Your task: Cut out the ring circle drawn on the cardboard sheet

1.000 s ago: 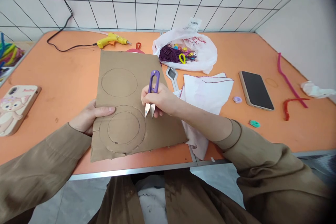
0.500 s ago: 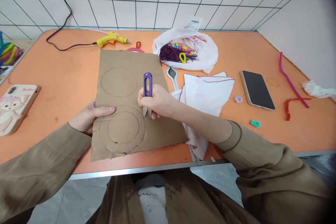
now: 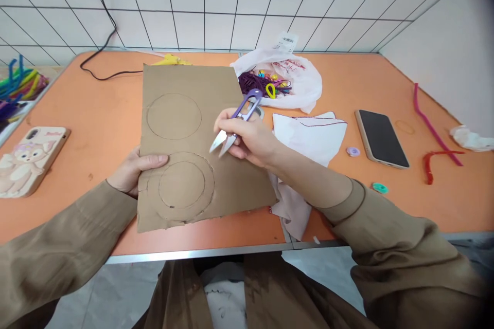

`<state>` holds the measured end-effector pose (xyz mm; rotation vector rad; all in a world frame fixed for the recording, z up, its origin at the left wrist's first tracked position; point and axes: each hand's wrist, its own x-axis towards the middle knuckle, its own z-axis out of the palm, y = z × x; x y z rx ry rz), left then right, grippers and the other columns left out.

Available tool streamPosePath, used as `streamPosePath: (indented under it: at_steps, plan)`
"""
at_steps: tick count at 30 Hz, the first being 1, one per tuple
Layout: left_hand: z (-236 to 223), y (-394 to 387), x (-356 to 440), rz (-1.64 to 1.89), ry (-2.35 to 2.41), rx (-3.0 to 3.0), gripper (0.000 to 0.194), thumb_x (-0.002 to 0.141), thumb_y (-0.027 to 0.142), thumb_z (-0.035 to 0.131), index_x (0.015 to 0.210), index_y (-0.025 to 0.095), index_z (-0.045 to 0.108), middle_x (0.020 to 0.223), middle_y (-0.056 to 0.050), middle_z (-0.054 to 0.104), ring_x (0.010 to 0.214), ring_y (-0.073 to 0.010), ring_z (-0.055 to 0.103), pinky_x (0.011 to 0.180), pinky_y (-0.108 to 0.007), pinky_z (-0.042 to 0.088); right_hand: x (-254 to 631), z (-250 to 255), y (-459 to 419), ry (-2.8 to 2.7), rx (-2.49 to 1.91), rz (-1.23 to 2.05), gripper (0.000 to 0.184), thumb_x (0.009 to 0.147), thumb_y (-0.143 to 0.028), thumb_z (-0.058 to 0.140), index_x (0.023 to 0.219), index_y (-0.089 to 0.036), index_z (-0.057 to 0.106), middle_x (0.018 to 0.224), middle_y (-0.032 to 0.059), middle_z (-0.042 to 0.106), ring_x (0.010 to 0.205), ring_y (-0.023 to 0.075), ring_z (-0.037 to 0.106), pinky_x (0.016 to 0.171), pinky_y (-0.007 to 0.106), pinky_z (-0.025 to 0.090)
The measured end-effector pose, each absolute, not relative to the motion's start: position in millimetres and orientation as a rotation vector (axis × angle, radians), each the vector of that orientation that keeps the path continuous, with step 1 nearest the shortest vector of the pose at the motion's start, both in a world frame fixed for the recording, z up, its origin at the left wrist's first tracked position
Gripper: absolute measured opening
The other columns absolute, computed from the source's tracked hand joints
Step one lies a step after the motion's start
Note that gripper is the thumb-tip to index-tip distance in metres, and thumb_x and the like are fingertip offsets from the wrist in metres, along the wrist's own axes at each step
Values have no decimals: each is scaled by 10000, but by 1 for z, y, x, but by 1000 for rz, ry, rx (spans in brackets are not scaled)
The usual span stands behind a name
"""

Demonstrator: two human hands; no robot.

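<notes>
My left hand [image 3: 135, 168] grips the left edge of a brown cardboard sheet [image 3: 231, 190], its thumb flat on top and its other fingers hidden underneath. Circles are drawn on the sheet: one near the top, and below it a pair set one inside the other. The outer line of that pair looks cut along its upper right, and a small dark hole sits on the inner one. In my right hand [image 3: 249, 139] are purple-handled thread snips [image 3: 244, 110], held above the cardboard with the blades apart and pointing down-left toward the lower circles.
Behind the sheet are a partly hidden yellow glue gun [image 3: 172, 59] and a white plastic bag [image 3: 304, 82] of purple cord and trinkets. To the right lie white cloth [image 3: 309, 139], a dark-screened phone [image 3: 381, 139] and pipe cleaners [image 3: 436, 128]. A cartoon-cased phone [image 3: 33, 162] lies left.
My right hand has moved slightly right and tilted the snips, from upright to slanting, with the blades now clear of the cut line. The sheet's far edge now covers most of the glue gun.
</notes>
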<state>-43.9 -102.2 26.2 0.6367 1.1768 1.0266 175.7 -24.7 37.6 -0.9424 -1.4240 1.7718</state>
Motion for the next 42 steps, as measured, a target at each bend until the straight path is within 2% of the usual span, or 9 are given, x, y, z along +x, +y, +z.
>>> streamPosePath:
  at_steps: [5, 10, 18, 23, 26, 30, 34, 37, 42]
  plan:
    - [25, -102, -46, 1137, 1117, 579, 593, 742, 168, 722, 1320, 181, 593, 1064, -68, 763, 1042, -303, 695, 877, -405, 598, 183, 53, -26, -1370, -795, 1512, 346, 780, -513, 670, 805, -215, 494, 495, -95, 444, 349, 42, 424, 336, 163, 268]
    - [18, -98, -46, 1263, 1047, 567, 581, 730, 175, 751, 1294, 177, 614, 1142, -92, 737, 1139, -316, 645, 919, -405, 581, 193, 75, -32, -1501, -895, 1563, 361, 786, -530, 646, 742, -205, 494, 545, -60, 543, 480, 92, 603, 463, 190, 415]
    - [11, -91, -47, 1333, 1054, 591, 578, 716, 164, 759, 1278, 198, 630, 1199, -96, 712, 1171, -307, 627, 944, -391, 565, 202, 86, -28, -1501, -830, 1723, 350, 802, -514, 604, 791, -164, 600, 585, -10, 578, 501, 147, 644, 465, 234, 453]
    - [10, -90, -50, 1260, 1092, 591, 463, 696, 189, 773, 1153, 166, 700, 1178, -128, 717, 1126, -334, 651, 941, -434, 561, 202, 74, -22, -1578, -817, 1509, 369, 771, -528, 678, 805, -182, 555, 415, -110, 382, 298, 57, 419, 340, 183, 277]
    - [8, -89, -50, 1268, 1069, 582, 404, 692, 180, 781, 1089, 140, 721, 1147, -136, 728, 1097, -319, 669, 921, -403, 572, 201, 73, -23, -1569, -758, 1518, 439, 699, -572, 727, 794, -195, 523, 519, -68, 507, 425, 103, 560, 408, 207, 411]
    - [8, -88, -48, 1335, 1001, 581, 453, 728, 168, 767, 1172, 152, 682, 1148, -113, 730, 1107, -276, 667, 899, -341, 579, 206, 81, -26, -1493, -636, 1712, 423, 629, -500, 762, 845, -194, 567, 712, -9, 634, 575, 145, 640, 512, 255, 503]
    - [8, -87, -48, 1418, 983, 583, 498, 766, 156, 737, 1252, 190, 633, 1245, -91, 689, 1218, -262, 598, 988, -353, 531, 212, 86, -26, -1415, -583, 1818, 337, 739, -470, 619, 947, -206, 602, 988, 53, 684, 658, 151, 655, 555, 285, 516]
    - [8, -86, -49, 1453, 992, 594, 489, 772, 169, 735, 1249, 205, 630, 1268, -87, 676, 1263, -271, 561, 1031, -373, 502, 209, 82, -23, -1372, -695, 1777, 227, 709, -303, 631, 905, -218, 554, 956, 30, 658, 668, 133, 646, 557, 262, 509]
    - [6, -86, -49, 1491, 978, 571, 426, 776, 165, 736, 1194, 192, 656, 1280, -81, 669, 1318, -281, 504, 1048, -378, 493, 197, 70, -20, -1360, -760, 1529, 395, 641, -140, 614, 995, -251, 479, 949, -28, 579, 574, 62, 571, 478, 204, 460]
